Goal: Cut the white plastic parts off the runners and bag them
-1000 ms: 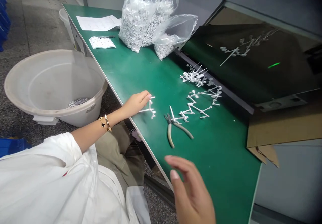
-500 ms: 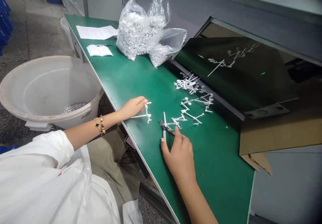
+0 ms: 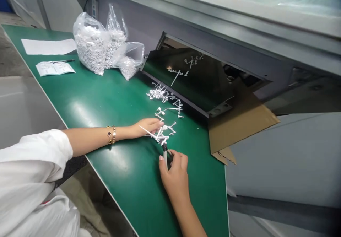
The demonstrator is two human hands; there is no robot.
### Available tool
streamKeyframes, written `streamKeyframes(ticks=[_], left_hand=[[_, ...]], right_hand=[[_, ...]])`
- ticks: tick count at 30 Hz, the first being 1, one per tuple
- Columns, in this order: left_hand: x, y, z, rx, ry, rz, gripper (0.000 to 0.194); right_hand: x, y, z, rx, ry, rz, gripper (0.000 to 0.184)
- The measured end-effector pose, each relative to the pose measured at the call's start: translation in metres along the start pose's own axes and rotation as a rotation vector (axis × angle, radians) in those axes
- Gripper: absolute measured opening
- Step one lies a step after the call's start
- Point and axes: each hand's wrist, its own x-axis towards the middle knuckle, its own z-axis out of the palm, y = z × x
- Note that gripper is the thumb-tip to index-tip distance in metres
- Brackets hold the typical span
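My left hand [image 3: 145, 127] is closed on a branching white plastic sprue [image 3: 159, 137], with a long thin arm of it sticking out to the left. Wrapped around the handles of small cutting pliers [image 3: 165, 157], my right hand [image 3: 174, 176] is lower on the green table. The dark jaws of the pliers are right at the sprue; whether they touch it I cannot tell. More white sprues [image 3: 170, 127] lie just behind my left fingertips, partly overlapping in view. A denser heap of white sprues [image 3: 158, 93] sits farther back.
Clear bags of small white pieces [image 3: 92, 48] stand at the back left of the green table [image 3: 128, 183]. Near them are a paper sheet [image 3: 48, 47], a booklet [image 3: 54, 68] and a pen [image 3: 64, 61]. A dark glossy panel [image 3: 191, 80] and cardboard [image 3: 239, 123] border the right.
My left hand has moved from the table edge toward the pliers, bringing the sprue to their jaws. The pliers now point away from me, and the view has turned right.
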Motion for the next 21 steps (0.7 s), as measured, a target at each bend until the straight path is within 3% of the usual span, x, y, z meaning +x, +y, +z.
streamKeyframes(ticks=[7,21], left_hand=[[-0.023,0.002,0.004,0.12,-0.05,-0.033,0.047],[-0.024,-0.001,0.011,0.089,-0.01,0.045,0.047]], right_hand=[[0.001,-0.005,-0.002,-0.055,0.039,-0.084,0.036],[0.001,-0.008,-0.008,0.028,0.011,-0.155,0.031]])
